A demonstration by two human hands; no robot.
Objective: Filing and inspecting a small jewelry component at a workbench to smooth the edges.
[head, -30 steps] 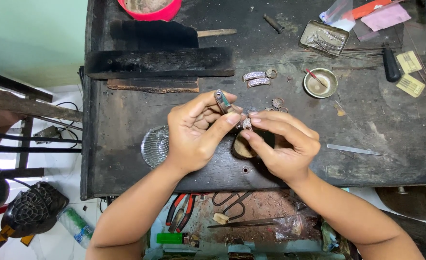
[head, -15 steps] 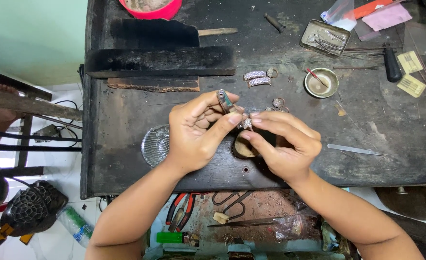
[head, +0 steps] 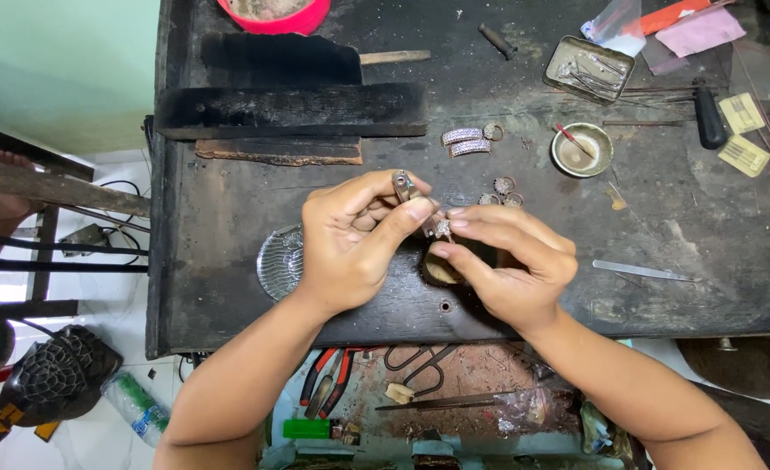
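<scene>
My left hand grips a small metal hand tool, its tip pointing down toward a tiny sparkling jewellery piece. My right hand pinches that piece between thumb and forefinger, right against the tool's tip. Both hands meet over the front middle of a dark, worn workbench. A wooden bench peg sits just under my fingers. Behind the hands lie two stone-set curved bands and several small rings.
A round glass dish sits left of my left wrist. At the back stand a brass bowl, a metal tin, black blocks and a pink bowl. A flat metal strip lies right. Pliers and scissors rest in the tray below.
The tool in my left hand has shifted slightly against the small piece. Both hands stay in the same spot.
</scene>
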